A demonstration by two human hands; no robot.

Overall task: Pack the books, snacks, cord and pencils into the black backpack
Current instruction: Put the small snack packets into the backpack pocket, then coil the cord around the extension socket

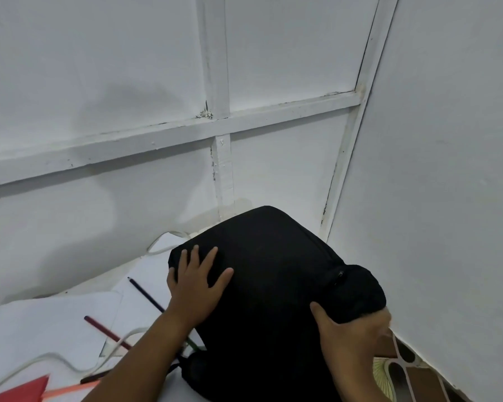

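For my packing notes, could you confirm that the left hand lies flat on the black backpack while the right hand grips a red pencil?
Not quite: in the head view the right hand grips the black backpack at its edge, not a red pencil, which lies untouched on the paper. The left hand does lie flat on it.

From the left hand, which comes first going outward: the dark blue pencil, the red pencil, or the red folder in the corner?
Judged from the left hand, which lies flat on the black backpack, in the head view:
1. Dark blue pencil, just left of the wrist on the white paper.
2. Red pencil, farther left and nearer the camera.
3. Red folder, bottom-left corner.
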